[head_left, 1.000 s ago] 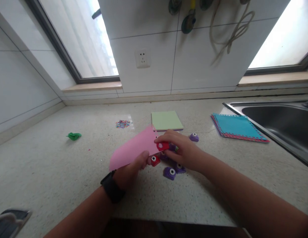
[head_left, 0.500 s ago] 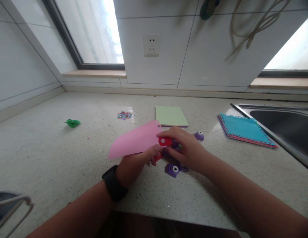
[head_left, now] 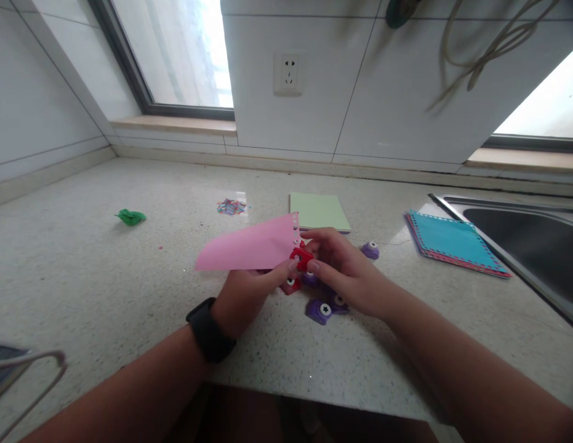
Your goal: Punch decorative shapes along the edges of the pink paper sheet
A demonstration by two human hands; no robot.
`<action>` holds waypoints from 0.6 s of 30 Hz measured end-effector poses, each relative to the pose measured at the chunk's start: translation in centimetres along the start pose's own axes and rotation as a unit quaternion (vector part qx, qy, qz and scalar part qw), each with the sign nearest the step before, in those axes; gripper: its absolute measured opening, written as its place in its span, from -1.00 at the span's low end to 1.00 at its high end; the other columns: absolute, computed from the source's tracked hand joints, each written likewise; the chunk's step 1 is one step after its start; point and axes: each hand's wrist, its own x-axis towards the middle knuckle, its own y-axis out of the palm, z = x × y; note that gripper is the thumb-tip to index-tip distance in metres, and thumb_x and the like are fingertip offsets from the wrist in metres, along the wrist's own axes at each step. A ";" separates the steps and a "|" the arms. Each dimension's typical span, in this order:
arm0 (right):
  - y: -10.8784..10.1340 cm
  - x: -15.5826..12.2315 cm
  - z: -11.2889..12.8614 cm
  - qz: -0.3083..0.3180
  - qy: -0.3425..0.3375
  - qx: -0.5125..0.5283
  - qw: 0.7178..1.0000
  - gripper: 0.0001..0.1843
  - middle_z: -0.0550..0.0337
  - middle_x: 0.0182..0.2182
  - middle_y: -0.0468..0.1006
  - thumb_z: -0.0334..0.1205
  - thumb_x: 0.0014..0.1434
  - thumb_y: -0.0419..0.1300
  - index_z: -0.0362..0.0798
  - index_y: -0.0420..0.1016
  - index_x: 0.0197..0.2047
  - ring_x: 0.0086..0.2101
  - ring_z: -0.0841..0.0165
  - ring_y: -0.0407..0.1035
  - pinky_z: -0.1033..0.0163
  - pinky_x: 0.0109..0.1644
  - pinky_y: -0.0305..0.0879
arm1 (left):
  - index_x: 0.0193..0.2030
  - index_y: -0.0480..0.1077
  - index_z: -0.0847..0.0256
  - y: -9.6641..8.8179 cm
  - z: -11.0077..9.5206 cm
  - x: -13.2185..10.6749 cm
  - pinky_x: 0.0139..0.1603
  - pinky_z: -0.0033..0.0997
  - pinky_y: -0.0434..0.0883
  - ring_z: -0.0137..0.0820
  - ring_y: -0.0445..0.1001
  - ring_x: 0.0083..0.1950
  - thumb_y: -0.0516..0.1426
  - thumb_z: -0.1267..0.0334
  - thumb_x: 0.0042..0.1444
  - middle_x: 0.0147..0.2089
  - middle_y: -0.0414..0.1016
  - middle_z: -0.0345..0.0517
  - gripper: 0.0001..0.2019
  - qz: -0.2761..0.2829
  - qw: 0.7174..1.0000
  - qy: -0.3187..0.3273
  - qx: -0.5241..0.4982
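Observation:
A sheet of pink paper (head_left: 249, 243) is raised above the counter, with a row of small punched holes along its right edge. My left hand (head_left: 249, 298), with a black watch on the wrist, is closed on the sheet's lower side, its thumb by the punch. My right hand (head_left: 348, 267) pinches a red craft punch (head_left: 303, 259) at the sheet's right edge. A second red punch (head_left: 292, 285) shows just below the left fingertips. Several purple punches (head_left: 319, 311) lie under and beside my right hand, some partly hidden by it.
Behind the hands lies a stack of pale green paper (head_left: 318, 210). Blue and red hole-edged sheets (head_left: 455, 240) rest by the steel sink (head_left: 526, 227) at right. Paper bits (head_left: 231, 207) form a small pile, and a crumpled green piece (head_left: 130, 216) lies at left.
The red punch has turned and shifted slightly down in my right hand, uncovering more holes along the paper's edge. The pink sheet now sits a little higher. The camera view has shifted slightly.

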 end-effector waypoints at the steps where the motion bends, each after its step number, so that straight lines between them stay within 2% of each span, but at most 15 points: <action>1: 0.1 0.1 -0.1 -0.004 0.014 0.037 0.999 -0.57 0.06 -0.14 0.54 -0.14 0.32 0.18 0.02 0.26 0.22 -0.17 0.27 0.49 0.08 -0.05 0.44 | -0.44 0.51 0.21 0.0 0.0 0.0 -0.36 -0.45 0.46 -0.42 0.51 -0.44 0.27 0.15 0.13 -0.47 0.57 -0.19 -0.80 0.000 1.000 0.002 0.004; 5: 0.4 0.5 0.1 -0.012 0.059 0.148 0.987 -0.67 0.07 -0.13 0.57 -0.13 0.25 0.27 -0.02 0.41 0.04 -0.17 0.30 0.50 0.13 -0.06 0.46 | -0.41 0.51 0.22 -0.2 0.2 0.0 -0.38 -0.44 0.46 -0.42 0.52 -0.44 0.26 0.15 0.15 -0.43 0.59 -0.17 -0.80 0.006 1.000 0.004 0.005; 10: 0.1 0.7 0.9 0.021 0.117 0.178 0.977 -0.75 0.12 -0.28 0.61 -0.10 0.23 0.29 -0.09 0.56 -0.10 -0.32 0.37 0.49 0.21 -0.15 0.45 | -0.40 0.50 0.25 -0.4 0.6 0.1 -0.39 -0.44 0.43 -0.41 0.52 -0.43 0.24 0.12 0.16 -0.45 0.57 -0.15 -0.76 0.034 0.999 -0.005 -0.011; 14: -0.3 0.7 1.3 0.033 0.128 0.189 0.973 -0.76 0.16 -0.37 0.58 -0.10 0.23 0.30 -0.10 0.57 -0.15 -0.38 0.41 0.46 0.27 -0.23 0.44 | -0.33 0.48 0.28 -0.4 0.7 0.0 -0.49 -0.42 0.38 -0.40 0.48 -0.51 0.14 0.08 0.23 -0.45 0.57 -0.09 -0.71 0.020 0.997 -0.048 -0.053; 18: -0.2 0.7 1.5 0.054 0.138 0.206 0.967 -0.76 0.15 -0.36 0.60 -0.08 0.25 0.29 -0.10 0.54 -0.17 -0.34 0.40 0.52 0.31 -0.23 0.45 | -0.36 0.49 0.28 -0.2 0.4 -0.1 -0.51 -0.47 0.36 -0.45 0.44 -0.52 0.12 0.14 0.25 -0.47 0.54 -0.12 -0.72 0.015 0.998 -0.035 -0.050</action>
